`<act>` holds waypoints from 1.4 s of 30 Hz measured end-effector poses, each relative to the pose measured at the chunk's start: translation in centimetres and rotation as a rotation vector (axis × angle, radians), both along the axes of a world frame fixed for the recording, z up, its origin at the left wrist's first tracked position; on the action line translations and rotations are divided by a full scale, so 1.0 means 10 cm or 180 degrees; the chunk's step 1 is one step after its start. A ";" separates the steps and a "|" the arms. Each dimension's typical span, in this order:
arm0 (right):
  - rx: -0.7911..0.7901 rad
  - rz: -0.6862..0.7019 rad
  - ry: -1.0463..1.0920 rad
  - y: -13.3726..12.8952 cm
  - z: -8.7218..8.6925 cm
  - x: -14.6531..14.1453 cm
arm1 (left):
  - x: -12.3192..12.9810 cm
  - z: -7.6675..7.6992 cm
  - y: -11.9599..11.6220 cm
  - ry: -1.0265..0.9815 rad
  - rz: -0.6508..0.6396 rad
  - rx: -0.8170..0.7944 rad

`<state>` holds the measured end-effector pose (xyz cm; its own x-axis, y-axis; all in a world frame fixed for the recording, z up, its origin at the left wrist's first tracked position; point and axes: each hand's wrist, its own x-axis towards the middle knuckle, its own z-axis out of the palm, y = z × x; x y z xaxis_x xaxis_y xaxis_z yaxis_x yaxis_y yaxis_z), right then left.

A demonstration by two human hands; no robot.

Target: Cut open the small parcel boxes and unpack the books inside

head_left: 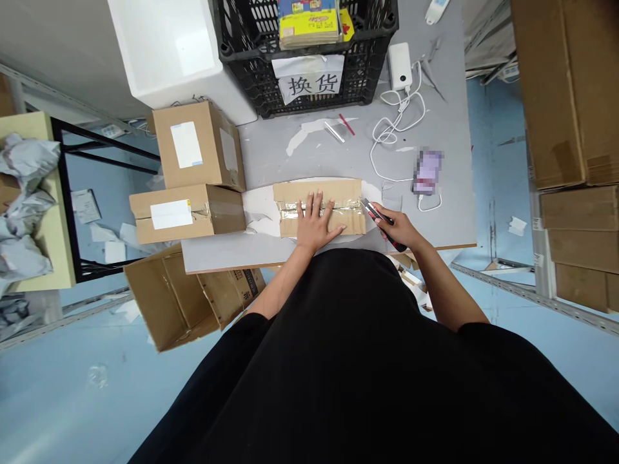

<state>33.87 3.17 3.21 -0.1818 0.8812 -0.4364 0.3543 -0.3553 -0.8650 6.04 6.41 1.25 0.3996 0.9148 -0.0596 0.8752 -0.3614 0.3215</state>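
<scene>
From afar I saw my left hand (315, 225), fingers apart, atop one long brown cardboard box (347, 193) on the grey desk (452, 216). My right hand's (400, 227) fingers were clamped on one black-and-red box cutter (371, 208), by the box's right end. Leftward were two brown labelled cartons (207, 148); farther, one black plastic crate (365, 74).

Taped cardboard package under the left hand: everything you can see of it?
The package is oblong, brown, apparently cardboard, with shiny clear tape along its lengthwise seam. It lies flat near the table's near edge, over white sheeting. The left hand rests spread on top. The right hand holds a utility knife at its right end; blade contact is unclear.
</scene>
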 end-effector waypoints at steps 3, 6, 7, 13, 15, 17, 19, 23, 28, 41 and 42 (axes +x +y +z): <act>-0.0015 0.0035 0.0010 0.00 0.03 0.01 | 0.00 -0.01 0.00 0.0006 -0.0009 0.0014; -0.0011 0.0056 -0.0009 0.01 0.07 0.01 | 0.00 -0.02 0.01 0.0003 -0.0016 0.0032; -0.0009 0.0065 -0.0027 0.01 0.08 0.02 | 0.00 -0.02 0.01 -0.0004 -0.0014 0.0026; 0.0036 0.0212 -0.0279 -0.05 0.04 0.05 | 0.00 -0.01 0.02 -0.0023 0.0000 -0.0038; 0.0071 0.0238 -0.0388 -0.08 0.01 0.05 | 0.00 0.00 0.02 -0.0006 -0.0021 -0.0043; 0.0087 0.0182 -0.0413 -0.12 0.00 0.03 | 0.00 0.01 0.02 0.0000 -0.0038 -0.0040; 0.0047 0.0050 -0.0305 -0.15 0.01 0.01 | -0.01 0.03 0.01 -0.0003 -0.0053 -0.0037; -0.0035 -0.0236 -0.0032 -0.17 0.03 0.01 | -0.01 0.08 0.00 -0.0043 -0.0063 -0.0087; -0.0038 -0.0355 -0.0013 -0.05 0.02 0.07 | 0.00 0.13 -0.01 -0.0068 -0.0047 -0.0146; 0.0143 0.0085 -0.0493 0.21 0.13 0.08 | 0.00 0.11 -0.02 -0.0042 -0.0063 -0.0109; 0.0173 0.0100 -0.0559 0.22 0.13 0.08 | 0.00 0.11 -0.01 -0.0034 -0.0061 -0.0123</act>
